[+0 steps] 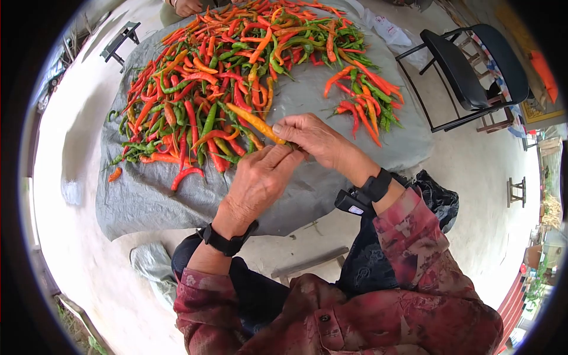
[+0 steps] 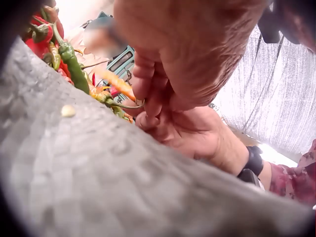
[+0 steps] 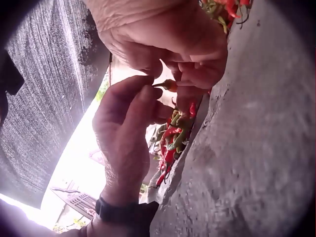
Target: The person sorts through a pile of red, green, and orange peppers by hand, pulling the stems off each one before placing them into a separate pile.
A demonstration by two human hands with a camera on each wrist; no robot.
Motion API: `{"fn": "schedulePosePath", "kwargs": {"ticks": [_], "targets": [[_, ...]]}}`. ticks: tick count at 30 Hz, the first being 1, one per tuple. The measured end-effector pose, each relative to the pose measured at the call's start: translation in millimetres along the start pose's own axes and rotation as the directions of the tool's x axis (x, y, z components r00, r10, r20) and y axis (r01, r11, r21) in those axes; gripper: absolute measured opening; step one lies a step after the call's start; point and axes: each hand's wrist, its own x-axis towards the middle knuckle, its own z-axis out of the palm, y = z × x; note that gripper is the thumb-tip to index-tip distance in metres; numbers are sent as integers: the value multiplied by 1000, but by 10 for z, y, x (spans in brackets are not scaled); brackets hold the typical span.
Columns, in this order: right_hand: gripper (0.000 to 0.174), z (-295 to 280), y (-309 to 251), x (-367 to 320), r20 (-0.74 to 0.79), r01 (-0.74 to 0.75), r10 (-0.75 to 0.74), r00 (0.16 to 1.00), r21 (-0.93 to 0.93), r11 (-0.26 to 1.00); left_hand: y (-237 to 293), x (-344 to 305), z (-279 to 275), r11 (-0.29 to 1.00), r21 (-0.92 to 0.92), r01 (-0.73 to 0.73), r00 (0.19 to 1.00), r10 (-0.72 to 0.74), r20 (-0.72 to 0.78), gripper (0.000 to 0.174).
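An orange-yellow chili pepper (image 1: 253, 122) slants between the two hands, over the front of the covered table. My right hand (image 1: 312, 139) grips its body, with the thumb along the top. The left hand (image 1: 260, 180) has its fingertips at the stem end. In the right wrist view the thin stem of that pepper (image 3: 170, 85) is pinched between left thumb and finger, while the right hand (image 3: 168, 39) holds the body. Right behind them lies a big heap of red, orange and green chili peppers (image 1: 201, 77).
A smaller pile of chili peppers (image 1: 367, 103) lies to the right on the grey cover sheet (image 1: 307, 94). A black folding chair (image 1: 458, 68) stands at the right, and a small stool (image 1: 121, 41) at the far left. Another person's hand (image 1: 188, 7) shows at the far edge.
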Motion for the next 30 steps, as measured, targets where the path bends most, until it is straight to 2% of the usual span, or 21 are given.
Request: {"fn": "schedulePosePath", "kwargs": {"ticks": [2, 4, 5, 7, 8, 10, 11, 12, 13, 14, 16, 17, 18, 20, 21, 22, 24, 25, 27, 28, 30], "targets": [[29, 59, -13, 29, 4, 40, -40, 999, 32, 999, 39, -42, -43, 1000, -16, -25, 999, 26, 23, 23], [27, 104, -84, 34, -88, 70, -57, 995, 158, 985, 21, -110, -97, 999, -41, 3, 998, -1, 55, 22], [27, 91, -89, 58, -81, 66, -54, 995, 152, 986, 7, -140, -125, 998, -64, 28, 996, -22, 89, 21], [28, 5, -106, 108, -293, 254, -153, 944, 347, 903, -3, -180, -177, 998, -51, 35, 996, -31, 81, 20], [28, -79, -137, 122, -288, 252, -153, 945, 346, 904, -12, -194, -205, 999, -41, 33, 996, -29, 80, 19], [26, -306, -222, 107, -573, 289, -333, 749, -170, 942, -44, -204, -272, 996, 7, 84, 992, -84, 92, 18], [26, -406, -244, 96, -574, 290, -334, 747, -171, 942, -65, -202, -293, 990, 53, 131, 986, -136, 102, 17], [24, -492, -268, 78, -599, 229, -522, 608, -497, 837, -93, -201, -297, 990, 52, 129, 986, -134, 102, 17], [22, -565, -274, 43, -536, 100, -701, 470, -757, 646, -127, -200, -291, 979, 73, 192, 975, -199, 97, 16], [22, -628, -265, -8, -535, 100, -702, 470, -758, 645, -155, -196, -286, 962, 95, 256, 960, -265, 91, 15], [19, -721, -290, -121, -553, -59, -725, 410, -810, 583, -180, -173, -275, 945, 111, 307, 944, -317, 87, 15], [18, -808, -272, -166, -566, -63, -722, 398, -802, 594, -188, -157, -261, 928, 124, 351, 927, -363, 89, 15], [18, -891, -259, -219, -568, -68, -720, 397, -801, 595, -196, -138, -244, 929, 121, 350, 928, -362, 92, 15], [17, -1047, -212, -331, -515, -183, -798, 314, -857, 481, -211, -118, -216, 923, 147, 356, 929, -367, 55, 15], [17, -1091, -208, -387, -519, -225, -798, 306, -854, 469, -220, -114, -202, 925, 145, 352, 930, -364, 60, 15], [17, -1129, -197, -438, -524, -229, -796, 304, -851, 473, -231, -114, -186, 949, 137, 282, 951, -296, 89, 16], [17, -1172, -199, -533, -352, -478, -896, 270, -857, 193, -226, -103, -157, 971, 124, 207, 967, -222, 124, 16], [17, -1172, -208, -555, -357, -484, -895, 268, -853, 196, -209, -99, -147, 981, 87, 173, 967, -186, 172, 16], [17, -1130, -226, -556, -222, -347, -936, 273, -930, 119, -143, -78, -134, 990, 43, 133, 965, -139, 224, 17], [17, -1066, -241, -544, -227, -353, -935, 272, -928, 122, -85, -62, -148, 991, -14, 134, 959, -126, 255, 16], [17, -876, -234, -484, -235, -131, -896, 376, -971, 200, -36, -58, -129, 988, -73, 136, 951, -109, 290, 16]]}}
